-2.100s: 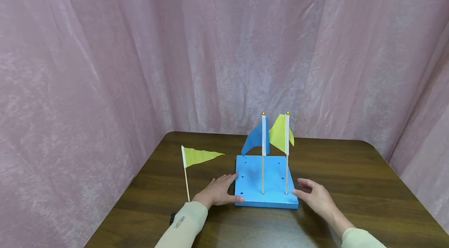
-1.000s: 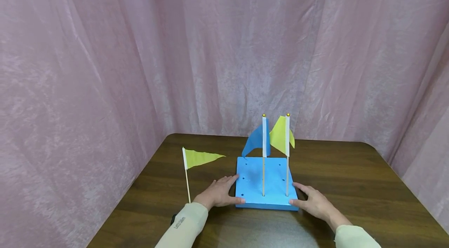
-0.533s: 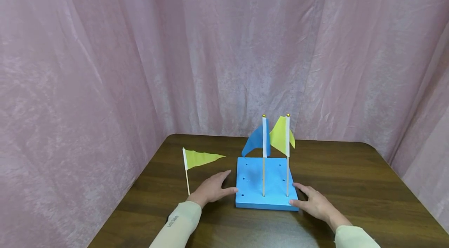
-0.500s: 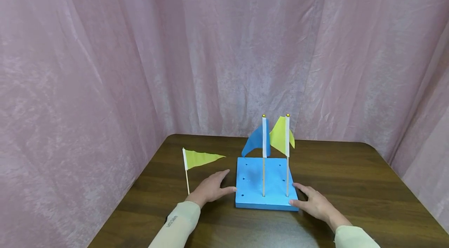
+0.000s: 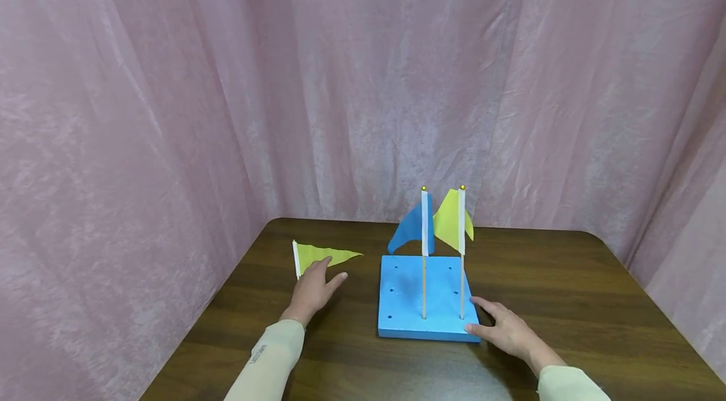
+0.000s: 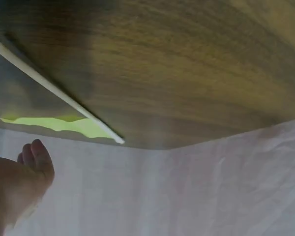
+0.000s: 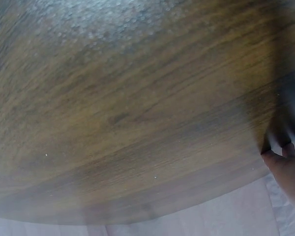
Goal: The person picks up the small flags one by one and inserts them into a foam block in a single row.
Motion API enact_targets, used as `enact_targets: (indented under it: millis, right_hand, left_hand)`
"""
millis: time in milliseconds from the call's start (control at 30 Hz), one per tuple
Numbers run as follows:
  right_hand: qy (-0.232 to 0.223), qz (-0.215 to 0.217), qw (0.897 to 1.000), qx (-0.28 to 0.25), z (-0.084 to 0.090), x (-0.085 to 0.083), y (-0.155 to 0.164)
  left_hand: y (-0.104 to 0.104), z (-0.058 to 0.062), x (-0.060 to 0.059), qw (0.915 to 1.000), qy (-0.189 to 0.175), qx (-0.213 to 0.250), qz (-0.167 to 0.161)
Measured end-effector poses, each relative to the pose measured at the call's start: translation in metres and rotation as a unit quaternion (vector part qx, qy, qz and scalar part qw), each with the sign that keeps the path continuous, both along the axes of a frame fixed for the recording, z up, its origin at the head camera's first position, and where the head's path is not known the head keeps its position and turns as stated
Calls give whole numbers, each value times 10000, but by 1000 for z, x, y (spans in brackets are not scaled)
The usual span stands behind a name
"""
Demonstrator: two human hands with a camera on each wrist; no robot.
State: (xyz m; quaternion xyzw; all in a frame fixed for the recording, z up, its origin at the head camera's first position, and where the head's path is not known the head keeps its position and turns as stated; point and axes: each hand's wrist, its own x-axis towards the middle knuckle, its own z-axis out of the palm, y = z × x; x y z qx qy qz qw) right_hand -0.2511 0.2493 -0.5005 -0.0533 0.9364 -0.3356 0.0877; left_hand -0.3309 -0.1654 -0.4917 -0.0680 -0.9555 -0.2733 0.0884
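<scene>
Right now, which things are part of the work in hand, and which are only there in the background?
In use:
left hand, reaching over the loose yellow flag
right hand, on the blue foam block
blue flag and second yellow flag, standing in the block

Background:
wooden table
pink curtain

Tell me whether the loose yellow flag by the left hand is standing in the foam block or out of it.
Out. The yellow flag lies flat on the table, left of the blue foam block.
</scene>
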Motion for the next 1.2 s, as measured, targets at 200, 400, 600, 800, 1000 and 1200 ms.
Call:
enact_targets:
  millis: [200, 400, 600, 800, 1000, 1200]
  right_hand:
    - [36, 5, 10000, -13, 1, 1, 0]
    - [19, -20, 10000, -1, 2, 1, 0]
    - [-68, -68, 10000, -2, 3, 0, 0]
    - [-32, -45, 10000, -19, 1, 0, -1]
    - [10, -47, 10000, -53, -1, 1, -1]
    - [-35, -93, 9999, -94, -3, 1, 0]
  left_hand:
    - [-13, 0, -5, 9978, -76, 396, 531]
    - [-24, 0, -9, 9935, -171, 754, 830]
    - [-35, 0, -11, 9875, -176, 1041, 1169]
    - [-46, -6, -8, 9778, -230, 1447, 1499]
    - [-50, -12, -3, 9702, -467, 1670, 1690]
    - [-48, -13, 1, 9643, -556, 1842, 1821]
